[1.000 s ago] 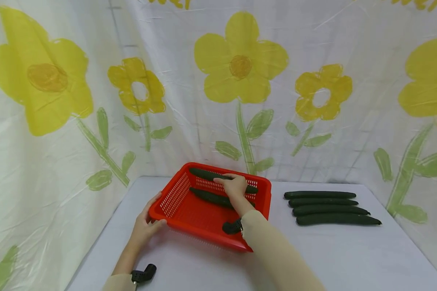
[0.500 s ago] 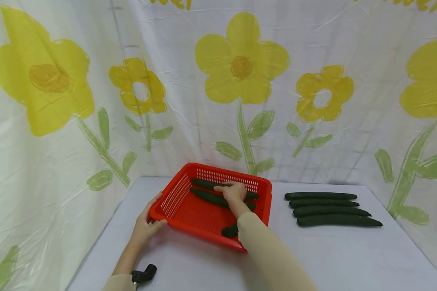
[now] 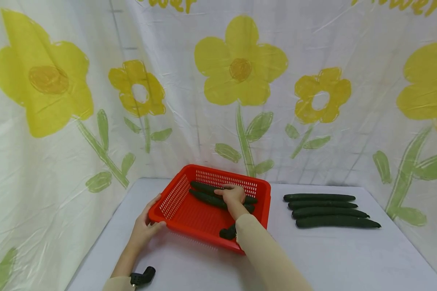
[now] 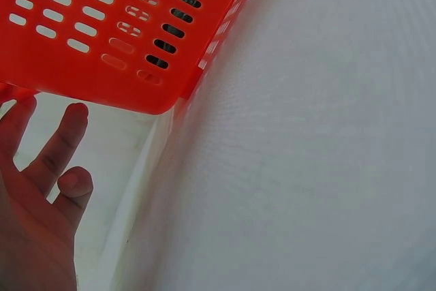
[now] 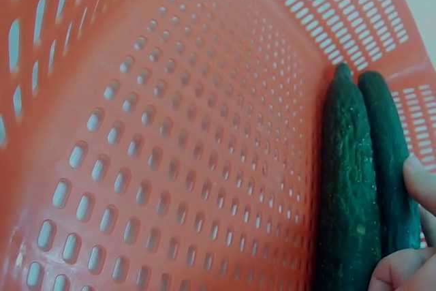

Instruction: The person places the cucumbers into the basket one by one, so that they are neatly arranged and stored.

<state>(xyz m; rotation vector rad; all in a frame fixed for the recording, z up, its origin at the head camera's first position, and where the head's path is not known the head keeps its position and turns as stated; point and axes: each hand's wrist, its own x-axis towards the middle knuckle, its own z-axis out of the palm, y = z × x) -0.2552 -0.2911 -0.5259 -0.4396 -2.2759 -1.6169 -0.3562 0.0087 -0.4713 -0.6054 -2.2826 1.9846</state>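
Note:
A red perforated plastic basket [image 3: 200,236] sits on the table with two dark green cucumbers lying side by side in it. My right hand [image 3: 234,198] reaches inside and grips the cucumber at the back [image 3: 202,186]; in the right wrist view a thumb and a finger are against that cucumber [image 5: 387,141]. The other cucumber [image 5: 346,175] lies alongside it on the basket floor. At the basket's left corner, my left hand [image 3: 144,226] holds the rim, thumb toward the front. Its spread fingers [image 4: 51,158] show beneath the basket's edge in the left wrist view.
Several more cucumbers [image 3: 335,221] lie in a row on the white table [image 3: 353,258], to the right of the basket. A white curtain [image 3: 182,133] with painted yellow flowers hangs behind and along the sides.
My right hand has lowered the back cucumber from the level of the far rim down into the basket, beside the other one. The left hand stays at the corner.

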